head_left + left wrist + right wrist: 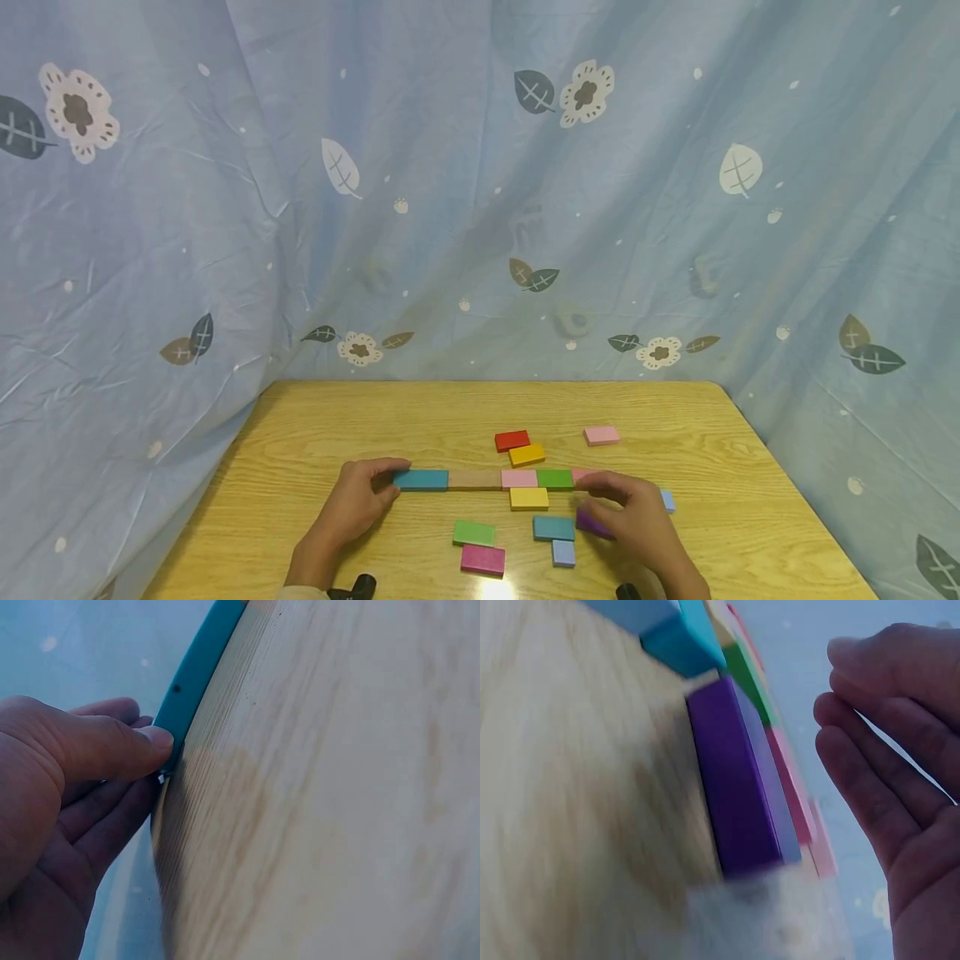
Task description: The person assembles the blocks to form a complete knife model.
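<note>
A row of flat blocks lies end to end across the table: a blue block, a wood-coloured block, a light pink block, a green block and a darker pink block. My left hand pinches the blue block's left end, its thumb on the near side in the left wrist view. At the row's other end, my right hand hovers with loosely bent fingers, holding nothing. Beneath it sits a purple block, partly covered by the hand in the head view.
Behind the row lie a red block, an orange block and a pale pink block. In front are a yellow block, a teal block, a light green block and a magenta block. A patterned curtain surrounds the table.
</note>
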Demonstrator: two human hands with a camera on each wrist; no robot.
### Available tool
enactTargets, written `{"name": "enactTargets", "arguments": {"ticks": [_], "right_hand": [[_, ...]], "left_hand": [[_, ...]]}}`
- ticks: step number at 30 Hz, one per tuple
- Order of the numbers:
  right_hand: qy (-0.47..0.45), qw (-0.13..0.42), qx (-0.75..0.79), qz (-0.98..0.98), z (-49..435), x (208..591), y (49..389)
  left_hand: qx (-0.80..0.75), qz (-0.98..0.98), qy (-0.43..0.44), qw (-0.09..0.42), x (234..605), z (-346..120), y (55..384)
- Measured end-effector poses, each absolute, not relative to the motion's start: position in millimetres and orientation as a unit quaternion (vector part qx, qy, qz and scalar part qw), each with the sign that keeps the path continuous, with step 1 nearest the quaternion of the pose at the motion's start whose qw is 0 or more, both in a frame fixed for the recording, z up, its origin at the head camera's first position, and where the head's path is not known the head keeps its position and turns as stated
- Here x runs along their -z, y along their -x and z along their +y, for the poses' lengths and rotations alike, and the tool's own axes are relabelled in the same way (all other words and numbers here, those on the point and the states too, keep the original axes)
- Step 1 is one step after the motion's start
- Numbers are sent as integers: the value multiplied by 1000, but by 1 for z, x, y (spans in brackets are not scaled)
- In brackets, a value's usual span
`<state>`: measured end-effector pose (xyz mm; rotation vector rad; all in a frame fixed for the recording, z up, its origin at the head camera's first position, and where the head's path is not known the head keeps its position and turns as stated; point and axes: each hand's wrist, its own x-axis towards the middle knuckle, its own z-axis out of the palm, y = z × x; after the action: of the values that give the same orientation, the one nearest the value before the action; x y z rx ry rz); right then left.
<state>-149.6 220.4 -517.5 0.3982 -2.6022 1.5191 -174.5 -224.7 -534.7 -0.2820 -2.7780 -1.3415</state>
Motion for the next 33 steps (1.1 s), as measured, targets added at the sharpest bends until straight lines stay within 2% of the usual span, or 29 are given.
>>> {"name": "enactTargets", "arguments": {"ticks": [9, 21, 33], "right_hand": [[-92, 42, -480, -872, 245, 520, 138], [-50, -20, -471, -881, 255, 528, 131], [-36, -25, -429, -902, 255, 530, 129]], "left_hand": [[436, -895, 91, 19, 536, -226, 175], [435, -895, 94, 17, 536, -227, 174], [442, -891, 99, 18, 536, -227, 174]]}}
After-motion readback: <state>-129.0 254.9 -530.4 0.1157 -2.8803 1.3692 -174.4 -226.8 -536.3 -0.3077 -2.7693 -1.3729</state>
